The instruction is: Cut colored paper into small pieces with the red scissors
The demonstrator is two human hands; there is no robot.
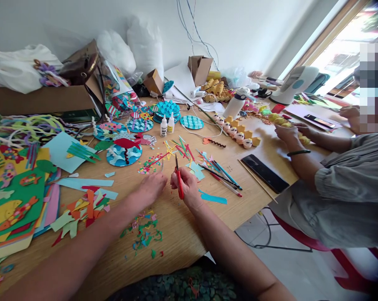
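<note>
My right hand (189, 187) is closed around red-handled scissors (179, 184), their dark blades pointing up and away from me. Close beside it, my left hand (153, 187) rests low over the table with its fingers curled in; anything between the fingertips is hidden. Just beyond the hands lies a pile of tiny coloured paper bits (151, 164), with thin paper strips (184, 148) behind it. Nearer to me, green, blue and pink paper scraps (145, 234) are scattered below my left wrist. A blue paper strip (214, 198) lies right of my right hand.
Pencils and pens (223, 175), a thin stick (257, 181) and a black phone (265, 172) lie to the right. Two glue bottles (167, 125) stand behind blue decorated discs (124, 152). Stacked coloured paper (19, 196) covers the left. A co-worker's hands (290, 133) hold something yellow.
</note>
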